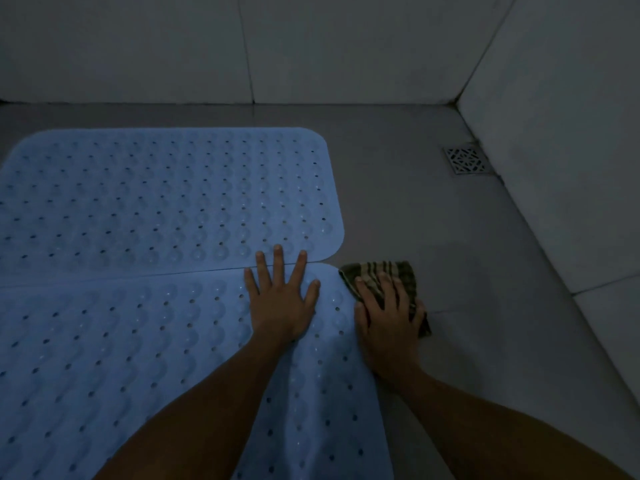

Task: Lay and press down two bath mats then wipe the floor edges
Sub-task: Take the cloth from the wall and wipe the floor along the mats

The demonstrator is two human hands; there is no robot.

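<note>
Two light blue perforated bath mats lie flat side by side on the grey floor: the far mat (166, 199) and the near mat (138, 358), their long edges meeting. My left hand (282, 299) lies flat with spread fingers on the near mat's far right corner, fingertips reaching over the seam. My right hand (386, 317) presses a dark striped cloth (381, 273) onto the floor just beside the near mat's right edge, fingers spread over it.
A square metal floor drain (465, 160) sits near the right wall. Tiled walls (346, 46) close the floor at the back and right, meeting in a corner. Bare grey floor (415, 209) runs between the mats and the right wall.
</note>
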